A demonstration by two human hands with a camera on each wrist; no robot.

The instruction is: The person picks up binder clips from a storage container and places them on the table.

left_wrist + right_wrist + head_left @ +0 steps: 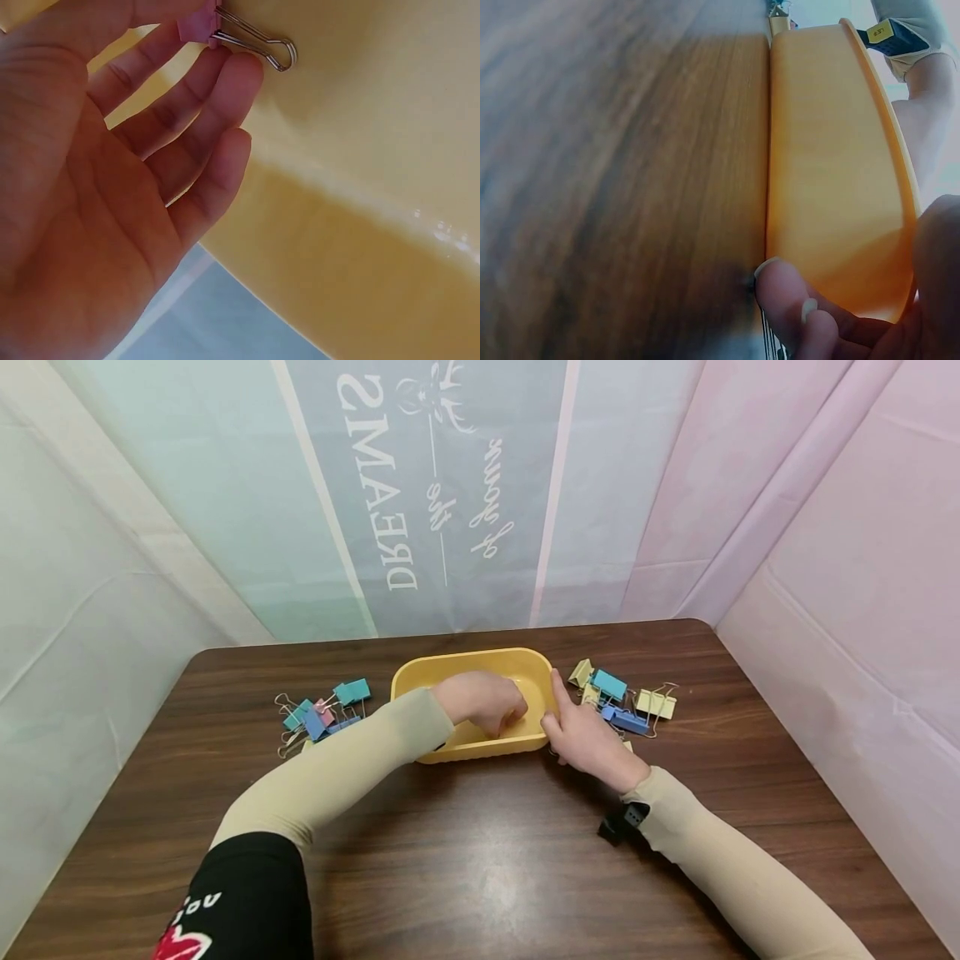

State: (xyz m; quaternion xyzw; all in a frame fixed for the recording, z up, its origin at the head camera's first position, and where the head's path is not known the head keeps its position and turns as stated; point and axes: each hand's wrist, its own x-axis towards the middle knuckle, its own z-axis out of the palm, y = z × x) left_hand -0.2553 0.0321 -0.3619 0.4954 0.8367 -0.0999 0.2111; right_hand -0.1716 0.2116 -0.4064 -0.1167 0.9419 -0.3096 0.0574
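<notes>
Inside the yellow plastic bin (534, 693), my left hand (483, 700) reaches down over the floor of it. The left wrist view shows that hand's thumb and fingers pinching a pink binder clip (198, 25), its wire handles pointing away from the palm. My right hand (588, 739) holds the bin at its right end, index finger straight along the rim and thumb at the near corner. Seen from the right wrist, curled fingertips (780, 296) lie against the outer wall, low by the table. In the head view the pink clip is hidden by the left hand.
Left of the bin lies a loose pile of blue, teal and pink binder clips (315, 720). Another pile, with yellow, teal and blue clips (626, 720), lies to the right, close beside the right hand. The brown wooden table (480, 852) ends at a hanging curtain (465, 602).
</notes>
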